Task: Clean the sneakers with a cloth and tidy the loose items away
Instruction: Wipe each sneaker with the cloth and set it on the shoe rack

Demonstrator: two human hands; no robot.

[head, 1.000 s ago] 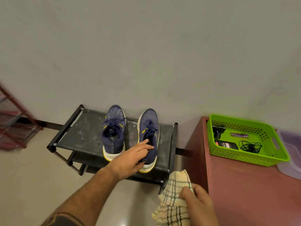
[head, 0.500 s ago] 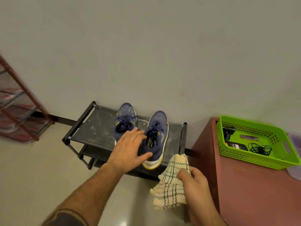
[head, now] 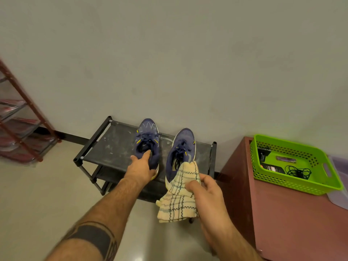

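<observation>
Two navy sneakers with yellow accents stand toes to the wall on a low black shoe rack (head: 114, 146). My left hand (head: 141, 169) grips the heel of the left sneaker (head: 147, 136), one finger hooked into its opening. My right hand (head: 204, 187) holds a cream checked cloth (head: 178, 196), whose top edge lies against the heel of the right sneaker (head: 181, 146).
A reddish-brown cabinet (head: 293, 219) stands to the right, carrying a green plastic basket (head: 305, 182) with a black cable, a dark packet and small items. A translucent lid (head: 339, 196) lies beside it. A red wire rack (head: 20, 127) stands at the far left.
My left hand moved from the right sneaker to the left one and took hold of its heel. My right hand brought the cloth up against the right sneaker.
</observation>
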